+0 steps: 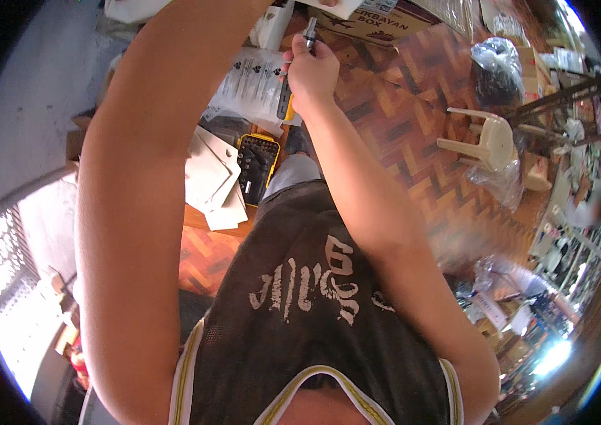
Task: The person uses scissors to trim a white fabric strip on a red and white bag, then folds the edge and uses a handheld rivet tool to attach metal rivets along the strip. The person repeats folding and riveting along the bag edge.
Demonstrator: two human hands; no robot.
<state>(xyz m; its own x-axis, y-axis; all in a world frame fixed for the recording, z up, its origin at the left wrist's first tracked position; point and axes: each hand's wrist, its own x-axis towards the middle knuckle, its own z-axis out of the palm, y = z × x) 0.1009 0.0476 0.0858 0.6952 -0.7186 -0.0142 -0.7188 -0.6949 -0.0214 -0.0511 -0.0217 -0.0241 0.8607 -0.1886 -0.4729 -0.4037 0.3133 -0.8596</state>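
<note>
Mostly, the left hand (328, 2) is lost past the upper rim at 12 o'clock: the left forearm (226, 35) runs out of view there, little more than a fingertip shows against a smooth white flat piece (339, 8), and whether it grips anything cannot be told. Just below, also toward 12 o'clock, the right hand (314, 74) is closed around a slim, shiny metal tool (310, 32), its lower part hidden by the fingers. Partly covered by that hand is a yellow-and-black strip (288, 106), its full shape hard to make out. Crinkled, printed clear plastic (247, 83) lies at 11 o'clock; nearer the middle in that direction, a black case with yellow edging (258, 163) holds rows of small bits, too small to tell apart. Overlapping flat cream sheets (215, 188) spread at 10 o'clock, partly behind the arm. A cardboard box (392, 21) is cropped at 1 o'clock. At 2 o'clock a moulded cream plastic chair (490, 142) stands on herringbone wood flooring (392, 99), near a glossy dark bag (497, 74).
</note>
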